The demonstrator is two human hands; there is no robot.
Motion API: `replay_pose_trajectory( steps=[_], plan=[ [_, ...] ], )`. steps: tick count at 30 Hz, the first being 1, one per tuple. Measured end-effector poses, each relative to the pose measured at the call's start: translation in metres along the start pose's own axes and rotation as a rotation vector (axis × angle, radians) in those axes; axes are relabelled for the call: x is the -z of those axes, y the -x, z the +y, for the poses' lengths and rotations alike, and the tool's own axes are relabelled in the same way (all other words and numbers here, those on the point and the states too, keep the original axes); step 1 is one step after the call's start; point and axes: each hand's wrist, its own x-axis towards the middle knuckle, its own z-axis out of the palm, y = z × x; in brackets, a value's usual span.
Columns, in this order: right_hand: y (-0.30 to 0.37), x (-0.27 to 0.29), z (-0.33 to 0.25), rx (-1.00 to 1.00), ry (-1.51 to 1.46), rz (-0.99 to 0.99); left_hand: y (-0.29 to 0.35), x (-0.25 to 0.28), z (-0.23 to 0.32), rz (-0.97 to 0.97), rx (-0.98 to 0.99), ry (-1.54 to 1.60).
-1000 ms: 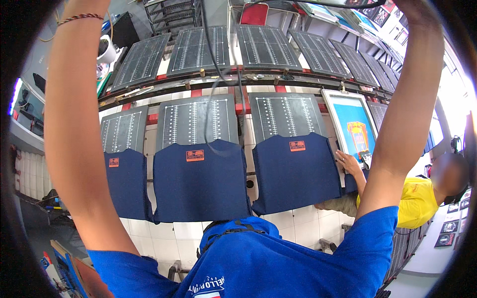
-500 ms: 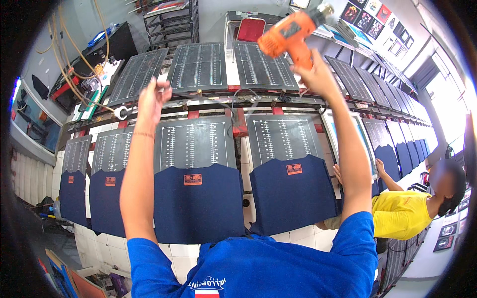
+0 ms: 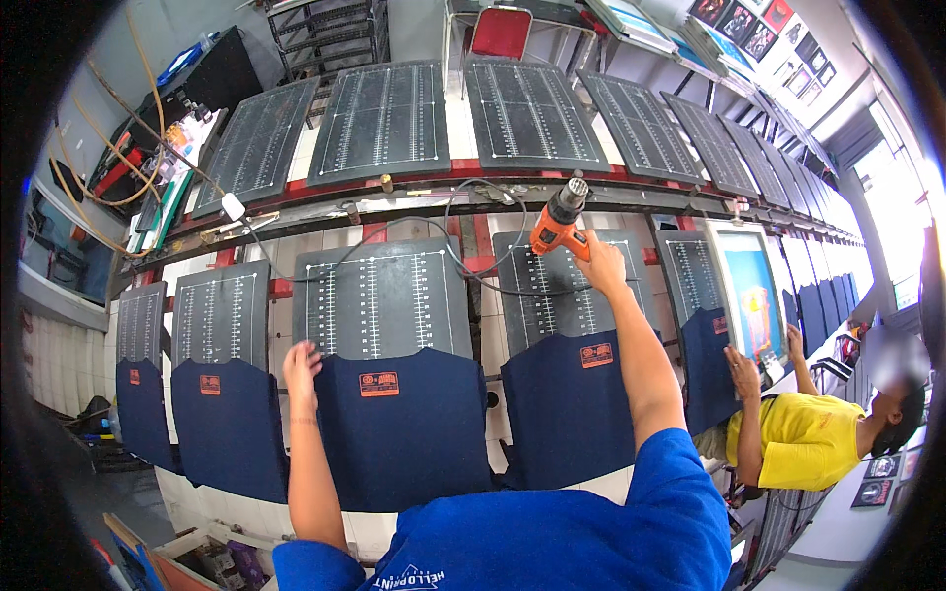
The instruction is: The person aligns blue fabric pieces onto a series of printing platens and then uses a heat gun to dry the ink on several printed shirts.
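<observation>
My right hand (image 3: 601, 266) grips the handle of an orange heat gun (image 3: 560, 229), its metal nozzle tilted up and away from me. The gun is above the dark ruled board (image 3: 522, 315) of the fourth dark blue shirt from the left (image 3: 562, 433). My left hand (image 3: 302, 370) is empty with its fingers loosely apart, near the upper left edge of another dark blue shirt (image 3: 404, 443). Each shirt is laid over its board and bears a small orange print, such as this rectangular print (image 3: 378, 384). A dark cable (image 3: 394, 225) loops over the boards and rail.
A person in a yellow shirt (image 3: 808, 438) at the right holds a framed printing screen (image 3: 721, 286) over a further shirt. A long rail (image 3: 394, 202) runs across, with a back row of bare ruled boards (image 3: 379, 123) beyond. A red chair (image 3: 500, 34) stands behind.
My right hand has brought the heat gun down from high up to over the front boards. My left hand has dropped toward the shirts. The other person's screen is now tilted up.
</observation>
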Motion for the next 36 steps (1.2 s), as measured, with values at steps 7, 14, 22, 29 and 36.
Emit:
replay_pose_trajectory(
  steps=[7, 14, 22, 29, 36],
  plan=[
    [-0.012, -0.031, 0.008, 0.026, 0.095, -0.057, 0.133, 0.086, -0.059, 0.382, -0.499, -0.725],
    [-0.001, -0.027, -0.009, -0.060, 0.118, -0.062, 0.248, -0.068, -0.042, -0.688, 0.092, -0.086],
    [0.069, 0.032, -0.016, -0.022, -0.161, 0.368, 0.281, -0.193, -0.113, -1.081, 0.760, -0.242],
    [0.368, 0.029, -0.103, 0.118, -0.664, -1.105, 0.309, -0.182, -0.131, -1.141, 0.620, -0.608],
    [0.464, 0.017, -0.179, -0.739, -0.999, 0.011, 0.358, -0.235, -0.022, -1.506, -0.256, -0.328]
  ],
)
